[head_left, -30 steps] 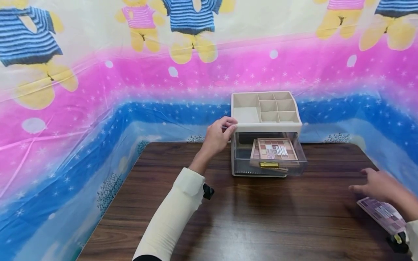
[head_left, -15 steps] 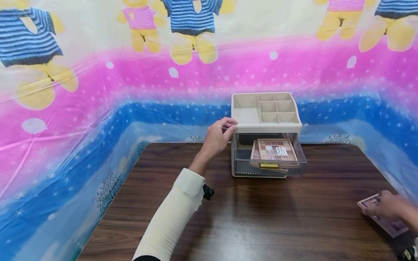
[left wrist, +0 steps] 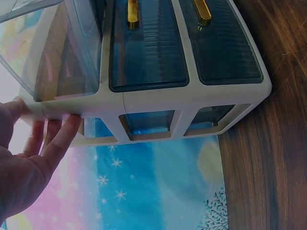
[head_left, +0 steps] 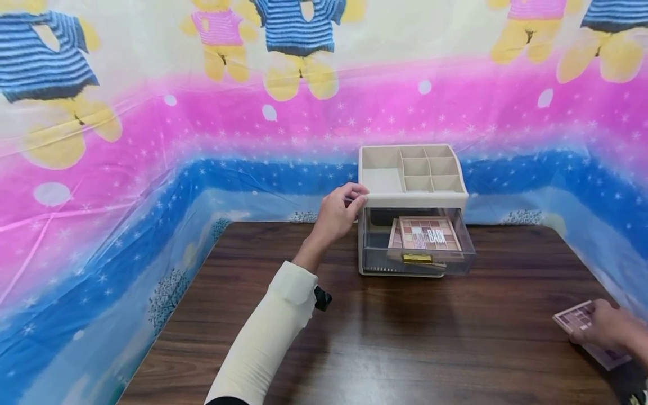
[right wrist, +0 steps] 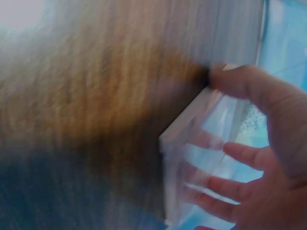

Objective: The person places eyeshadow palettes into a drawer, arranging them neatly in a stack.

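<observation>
My left hand (head_left: 336,211) holds the upper left corner of a cream desktop drawer organizer (head_left: 417,201). In the left wrist view its fingers (left wrist: 64,136) lie against the organizer's side, with the thumb at the edge. A clear drawer (head_left: 379,256) with a gold handle is pulled out, and eyeshadow palettes (head_left: 430,235) lie inside, one overlapping another. At the table's right side, my right hand (head_left: 610,326) grips another eyeshadow palette (head_left: 574,316) by its edges. The right wrist view, blurred, shows the thumb on one edge and fingers along the glossy cover; the hand hides part of the palette.
Compartments (head_left: 430,166) of different sizes top the organizer. Two lower drawers (left wrist: 148,57) are closed in the left wrist view. The dark wooden table (head_left: 405,349) reaches a cloth backdrop (head_left: 304,174) printed with bears, behind and at both sides.
My right hand has come down from above the palette at the right and taken hold of it; the palette has shifted slightly. My left hand and the organizer stay put.
</observation>
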Demonstrator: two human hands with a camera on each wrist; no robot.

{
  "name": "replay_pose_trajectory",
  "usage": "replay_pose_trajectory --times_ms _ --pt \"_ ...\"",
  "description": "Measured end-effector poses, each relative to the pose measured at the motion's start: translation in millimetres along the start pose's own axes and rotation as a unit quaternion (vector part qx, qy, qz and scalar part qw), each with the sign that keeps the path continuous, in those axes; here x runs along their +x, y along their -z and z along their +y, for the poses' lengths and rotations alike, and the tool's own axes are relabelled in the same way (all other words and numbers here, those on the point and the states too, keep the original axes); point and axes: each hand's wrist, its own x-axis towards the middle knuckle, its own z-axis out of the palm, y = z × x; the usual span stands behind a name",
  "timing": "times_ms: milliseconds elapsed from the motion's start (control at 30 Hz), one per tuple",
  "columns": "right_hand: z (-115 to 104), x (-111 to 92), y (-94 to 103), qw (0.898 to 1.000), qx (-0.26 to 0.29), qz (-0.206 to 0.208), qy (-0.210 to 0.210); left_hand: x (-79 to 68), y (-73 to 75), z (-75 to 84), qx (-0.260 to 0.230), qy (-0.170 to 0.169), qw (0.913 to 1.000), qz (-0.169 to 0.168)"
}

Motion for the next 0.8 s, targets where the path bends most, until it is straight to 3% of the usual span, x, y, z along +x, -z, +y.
replay_pose_trajectory --times_ms 167,300,533,800 --pt "11 3 -3.0 0.998 0.011 0.054 0.038 -1.0 -1.3 -0.4 -0.004 0.000 1.0000 -0.003" --pt "4 1 8.5 0.991 0.013 0.091 0.095 -0.9 -1.4 -0.4 -0.004 -0.001 1.0000 -0.004" --pt "-39 -16 44.9 0.966 0.002 0.153 0.209 -0.3 0.4 -0.4 -0.007 0.002 1.0000 -0.001" --pt "-86 -43 81.6 0.958 0.025 0.146 0.245 0.6 0.1 -0.9 -0.009 0.000 1.0000 -0.001"
